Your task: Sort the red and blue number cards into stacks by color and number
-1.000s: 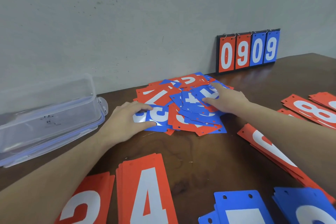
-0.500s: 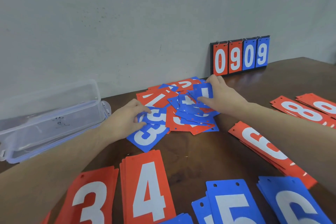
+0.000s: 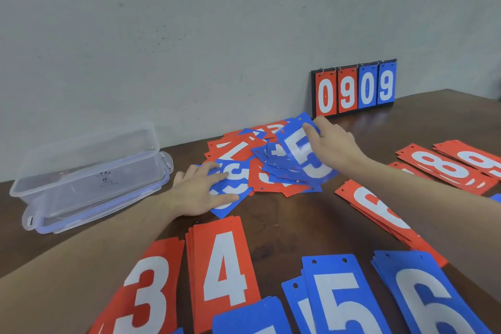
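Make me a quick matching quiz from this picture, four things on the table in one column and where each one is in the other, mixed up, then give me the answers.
Things:
1. blue 5 card
2. blue 3 card
3. clear plastic box
4. scoreboard

Places:
A. standing against the wall, reading 0909
B. under the left hand, at the pile's near left edge
C. at the left of the table
D. pinched by the right hand, tilted up over the pile

Pairs: 1-D, 2-B, 3-C, 4-A

Bare table (image 3: 292, 228) between loose pile (image 3: 271, 168) and sorted stacks; container (image 3: 89, 176) blocks left.
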Tool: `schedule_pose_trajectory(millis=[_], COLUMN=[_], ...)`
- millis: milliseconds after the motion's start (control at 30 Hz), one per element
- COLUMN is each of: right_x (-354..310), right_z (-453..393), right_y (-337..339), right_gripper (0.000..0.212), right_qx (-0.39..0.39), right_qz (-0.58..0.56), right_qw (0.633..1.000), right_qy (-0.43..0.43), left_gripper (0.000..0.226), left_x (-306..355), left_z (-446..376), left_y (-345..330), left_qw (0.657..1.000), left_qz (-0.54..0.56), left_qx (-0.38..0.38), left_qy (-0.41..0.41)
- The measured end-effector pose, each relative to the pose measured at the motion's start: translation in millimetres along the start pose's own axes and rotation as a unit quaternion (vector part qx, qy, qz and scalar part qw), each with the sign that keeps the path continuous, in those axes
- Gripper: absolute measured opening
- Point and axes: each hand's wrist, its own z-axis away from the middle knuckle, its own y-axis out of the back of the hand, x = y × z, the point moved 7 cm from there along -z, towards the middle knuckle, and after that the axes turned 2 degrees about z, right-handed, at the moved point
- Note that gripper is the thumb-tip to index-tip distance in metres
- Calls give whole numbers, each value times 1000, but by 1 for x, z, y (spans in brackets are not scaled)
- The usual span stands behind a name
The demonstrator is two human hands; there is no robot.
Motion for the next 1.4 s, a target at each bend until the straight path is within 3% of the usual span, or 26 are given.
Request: schedule_pose_trajectory(millis=[133, 333, 533, 700, 900, 1133, 1200, 1300, 1400], right_x=[4, 12, 16, 14, 13, 5, 1, -6, -14], right_z=[5, 8, 11, 17, 28, 36, 39, 47, 55], right_y=[-10, -28, -34, -34, -30, -20, -17, -14, -11], right_gripper=[36, 27, 29, 44, 34, 39, 34, 11, 10], right_qx=[-48, -100, -112, -115, -123, -119, -116, -113, -112], right_qz=[-153, -207, -228, -223, -215, -248, -260, -279, -288], right_qw=[986, 967, 959, 960, 962, 955, 952, 948, 947], right_qy=[-55, -106, -124, -122, -112, -114, -109, -101, -92], left_gripper=[52, 79, 76, 68, 49, 43, 49, 78, 80], left_x=[1, 14, 20, 22, 13, 4, -2, -17, -27], left_z=[-17, -42, -51, -51, -38, -9, -2, 14, 34], left_y=[13, 6, 15, 17, 18, 46, 54, 59, 64], left_qw=[996, 999, 996, 994, 999, 996, 997, 998, 988], left_qz=[46, 38, -58, -57, 4, -68, -49, 5, 121], left_qx=[71, -24, -60, -91, -40, 56, 64, 60, 95], left_qy=[-2, -25, -36, -24, -26, -16, -10, 10, 32])
